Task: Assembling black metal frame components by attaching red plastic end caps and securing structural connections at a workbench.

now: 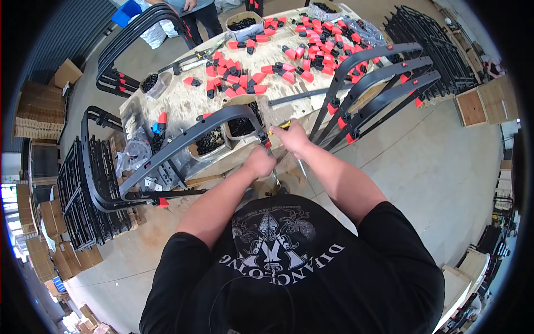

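Observation:
A curved black tube frame (192,135) arches over the near left edge of the table, a small red piece (267,143) at its right end. Just below that end, my left hand (260,162) is closed around the frame's lower part; the fingers are partly hidden. A metal part (276,177) shows beneath this hand. Close by on the right, my right hand (292,137) grips a yellow-and-black handled tool (286,125), whose kind I cannot make out. Boxes of small black parts (243,126) stand just beyond my hands.
Red-and-black plastic fittings (322,47) lie in heaps on the wooden table (183,103). Several curved black frames (384,69) lean at the table's right edge. Stacked black frames (92,192) stand at left. Across the table, another person's hand (190,4) shows.

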### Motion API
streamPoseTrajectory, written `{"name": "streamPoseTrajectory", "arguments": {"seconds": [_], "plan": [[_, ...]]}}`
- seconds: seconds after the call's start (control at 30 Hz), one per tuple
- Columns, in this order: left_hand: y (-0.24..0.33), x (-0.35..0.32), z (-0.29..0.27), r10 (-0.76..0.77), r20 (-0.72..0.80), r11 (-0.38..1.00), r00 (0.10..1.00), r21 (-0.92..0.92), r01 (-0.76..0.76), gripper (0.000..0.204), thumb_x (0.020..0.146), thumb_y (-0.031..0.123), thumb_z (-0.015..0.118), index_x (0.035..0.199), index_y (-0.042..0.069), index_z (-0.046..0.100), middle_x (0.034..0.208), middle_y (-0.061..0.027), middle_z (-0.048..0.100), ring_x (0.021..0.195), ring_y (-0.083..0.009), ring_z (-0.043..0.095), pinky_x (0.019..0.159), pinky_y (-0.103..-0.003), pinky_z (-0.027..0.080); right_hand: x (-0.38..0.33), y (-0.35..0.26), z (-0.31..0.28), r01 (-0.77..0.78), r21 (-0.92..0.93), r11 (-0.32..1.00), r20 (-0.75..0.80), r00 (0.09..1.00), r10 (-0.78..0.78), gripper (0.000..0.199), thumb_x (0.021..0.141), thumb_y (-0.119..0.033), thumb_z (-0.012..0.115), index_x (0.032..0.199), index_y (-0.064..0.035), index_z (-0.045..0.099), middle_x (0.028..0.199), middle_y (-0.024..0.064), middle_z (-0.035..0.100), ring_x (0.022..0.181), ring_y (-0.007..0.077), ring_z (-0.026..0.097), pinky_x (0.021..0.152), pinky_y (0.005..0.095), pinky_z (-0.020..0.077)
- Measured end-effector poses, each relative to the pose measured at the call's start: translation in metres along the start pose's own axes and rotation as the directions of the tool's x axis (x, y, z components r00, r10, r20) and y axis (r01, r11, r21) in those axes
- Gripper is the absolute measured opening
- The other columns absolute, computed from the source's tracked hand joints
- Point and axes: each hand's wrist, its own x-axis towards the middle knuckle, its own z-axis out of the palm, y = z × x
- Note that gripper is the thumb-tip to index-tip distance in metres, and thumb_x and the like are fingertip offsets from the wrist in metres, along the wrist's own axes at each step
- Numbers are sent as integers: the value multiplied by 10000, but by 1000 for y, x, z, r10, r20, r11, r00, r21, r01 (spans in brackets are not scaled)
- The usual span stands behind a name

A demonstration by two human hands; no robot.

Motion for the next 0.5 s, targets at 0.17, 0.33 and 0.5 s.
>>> {"name": "streamPoseTrajectory", "arguments": {"seconds": [0.17, 0.33, 0.5], "plan": [[-11, 18, -26, 21, 213, 835, 977, -541, 100, 202, 890, 230, 598, 885, 30, 624, 731, -78, 634, 550, -235, 584, 545, -323, 479, -11, -7, 8, 58, -24, 998, -36, 998, -59, 672, 816, -376, 821, 1167, 122, 536, 1038, 249, 691, 938, 313, 695, 813, 399, 540], [-46, 44, -7, 377, -144, 551, 915, 829, -96, 285, 894, 254, 621, 954, -22, 651, 928, -189, 706, 942, -299, 723, 749, -403, 552, -4, -10, 5, -14, 13, 1000, -40, 999, 14, 592, 825, -330, 830, 1134, 107, 579, 1003, 182, 695, 867, 210, 653, 761, 353, 525], [0, 12, -17, -53, 52, 991, 997, 122, 47, 302, 883, 245, 647, 992, -36, 635, 811, -131, 704, 766, -235, 712, 678, -388, 565, 3, 4, 11, 72, -14, 997, -53, 996, -73, 592, 822, -361, 827, 1081, 99, 559, 933, 213, 688, 829, 276, 664, 762, 402, 527]]}}
